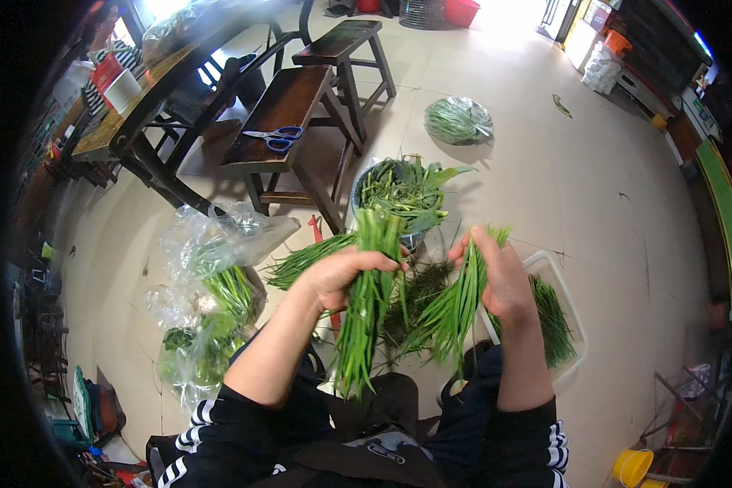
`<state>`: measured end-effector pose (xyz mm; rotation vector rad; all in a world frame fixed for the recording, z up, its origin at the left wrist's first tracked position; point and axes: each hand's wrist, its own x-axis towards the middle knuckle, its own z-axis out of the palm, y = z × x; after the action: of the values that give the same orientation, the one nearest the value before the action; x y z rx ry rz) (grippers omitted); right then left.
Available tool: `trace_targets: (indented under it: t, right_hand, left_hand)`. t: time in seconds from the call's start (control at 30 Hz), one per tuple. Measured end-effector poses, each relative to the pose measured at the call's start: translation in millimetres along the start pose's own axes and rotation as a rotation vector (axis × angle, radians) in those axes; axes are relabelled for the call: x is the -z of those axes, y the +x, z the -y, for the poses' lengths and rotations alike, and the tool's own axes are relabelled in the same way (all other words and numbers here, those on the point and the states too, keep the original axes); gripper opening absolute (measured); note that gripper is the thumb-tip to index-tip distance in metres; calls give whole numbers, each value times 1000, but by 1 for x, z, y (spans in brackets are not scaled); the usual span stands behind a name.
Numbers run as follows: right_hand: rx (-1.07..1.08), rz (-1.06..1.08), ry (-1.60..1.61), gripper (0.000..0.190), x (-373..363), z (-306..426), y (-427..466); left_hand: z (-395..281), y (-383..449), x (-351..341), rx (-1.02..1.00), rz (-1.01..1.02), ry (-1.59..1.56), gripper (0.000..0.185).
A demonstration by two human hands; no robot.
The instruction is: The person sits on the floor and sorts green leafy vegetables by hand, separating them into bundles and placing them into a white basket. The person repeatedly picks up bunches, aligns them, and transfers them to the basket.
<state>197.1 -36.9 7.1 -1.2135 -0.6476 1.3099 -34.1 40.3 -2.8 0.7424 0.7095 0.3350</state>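
My left hand (341,274) grips a thick bunch of green chives (372,305), its pale cut ends up and the leaf tips hanging toward my lap. A smaller bunch of chives (460,299) is pinched in my right hand (501,274), its leaves drooping down and to the left. Beyond the hands stands a bucket (355,192) heaped with leafy trimmings (402,186). More chives (314,259) lie left of the bucket, partly behind my left wrist. Under my right forearm, a white plastic basket (576,329) holds further chives (549,323). Dark trimmings (418,299) are scattered on the floor between the hands.
Plastic bags of green vegetables (201,348) lie on the left. Blue-handled scissors (280,137) rest on a wooden bench (287,97), beside a table (107,131). A bagged bundle of greens (459,120) sits on the tiled floor (585,183). A person (128,55) is behind the table.
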Motion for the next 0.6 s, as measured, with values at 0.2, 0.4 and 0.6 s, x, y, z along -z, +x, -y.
trace_targets:
  t: [0.2, 0.4, 0.6]
  right_hand:
    - [12, 125, -15, 17, -24, -11, -6]
    - [28, 17, -91, 26, -33, -16, -9]
    - [11, -87, -117, 11, -34, -13, -8]
  left_hand:
    - [16, 6, -26, 96, 62, -39, 38]
    - [24, 12, -29, 118, 16, -1, 33]
    - [24, 10, -31, 156, 19, -104, 28]
